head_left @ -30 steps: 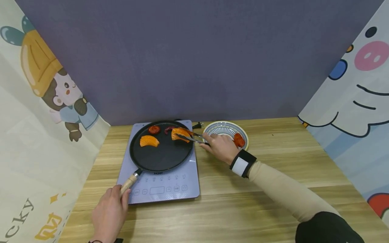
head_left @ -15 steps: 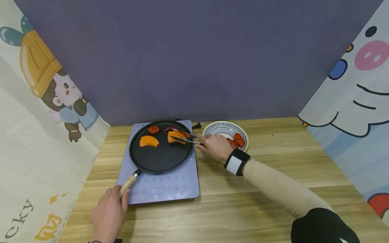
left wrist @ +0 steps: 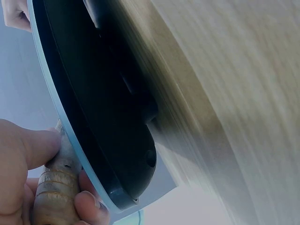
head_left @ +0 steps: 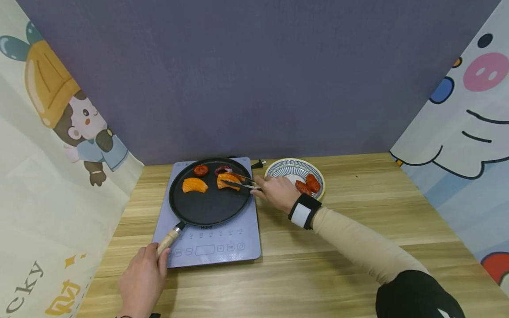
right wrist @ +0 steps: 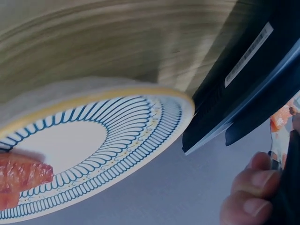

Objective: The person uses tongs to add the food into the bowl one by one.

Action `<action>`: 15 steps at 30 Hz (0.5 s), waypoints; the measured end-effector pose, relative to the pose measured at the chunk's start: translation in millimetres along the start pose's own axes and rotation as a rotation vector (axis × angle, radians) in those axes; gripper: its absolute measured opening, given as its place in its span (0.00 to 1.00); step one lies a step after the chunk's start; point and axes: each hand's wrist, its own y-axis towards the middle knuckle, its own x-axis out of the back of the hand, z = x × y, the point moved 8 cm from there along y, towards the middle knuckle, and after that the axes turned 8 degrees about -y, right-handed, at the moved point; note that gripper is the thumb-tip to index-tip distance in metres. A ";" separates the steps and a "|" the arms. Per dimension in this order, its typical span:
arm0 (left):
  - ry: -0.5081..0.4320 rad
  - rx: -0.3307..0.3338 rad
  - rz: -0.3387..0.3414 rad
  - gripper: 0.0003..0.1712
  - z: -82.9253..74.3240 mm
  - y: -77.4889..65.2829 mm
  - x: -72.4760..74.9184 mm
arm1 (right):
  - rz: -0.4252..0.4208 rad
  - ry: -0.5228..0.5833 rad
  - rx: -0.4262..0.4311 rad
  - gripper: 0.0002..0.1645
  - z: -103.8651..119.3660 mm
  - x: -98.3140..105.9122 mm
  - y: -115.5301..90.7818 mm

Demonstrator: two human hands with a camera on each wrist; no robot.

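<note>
My left hand [head_left: 143, 274] grips the wooden handle [head_left: 169, 240] of a flat black frying pan [head_left: 207, 212]. In the left wrist view, thumb and fingers wrap that handle. My right hand [head_left: 278, 192] holds dark tongs [head_left: 244, 185] over the pan's right side. Their arms lie along an orange, pale-striped salmon piece [head_left: 224, 179]. Left of it in the pan is another orange salmon piece [head_left: 195, 185]. Behind them sit a round red slice [head_left: 200, 170] and a curled purple-red piece [head_left: 223, 169] like an octopus tentacle.
The pan stands on a lilac induction cooker [head_left: 246, 238]. Right of it, close by my right wrist, is a blue-patterned plate [head_left: 280, 167] bearing red scored sausages [head_left: 313, 182]. A black plug [head_left: 259, 164] lies behind, near the dark back wall [head_left: 254, 79].
My right hand and the tongs have moved left, and the right salmon piece has shifted left in the pan, uncovering more of the curled piece. The left hand keeps its hold.
</note>
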 end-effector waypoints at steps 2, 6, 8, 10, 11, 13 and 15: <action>-0.001 -0.004 -0.008 0.19 -0.5 -0.2 0.7 | -0.010 0.000 -0.001 0.23 2.0 -0.1 -0.1; -0.004 -0.012 -0.024 0.19 -1.2 -0.3 2.0 | -0.012 -0.007 0.001 0.23 5.2 -0.7 0.6; -0.004 -0.012 -0.021 0.19 -1.1 -0.4 1.9 | 0.002 -0.011 -0.001 0.23 5.8 -1.5 1.5; -0.001 -0.012 -0.019 0.19 -0.8 -0.5 1.3 | 0.019 -0.009 -0.005 0.23 5.9 -2.2 2.8; 0.001 -0.011 -0.018 0.19 -0.7 -0.5 1.1 | 0.029 -0.005 -0.007 0.23 5.8 -2.6 3.5; 0.005 -0.014 -0.017 0.19 -0.4 -0.5 0.9 | 0.051 0.010 -0.015 0.22 5.2 -3.3 5.1; 0.008 -0.014 -0.019 0.19 0.0 -0.3 0.7 | 0.069 0.030 -0.022 0.22 4.6 -4.0 6.8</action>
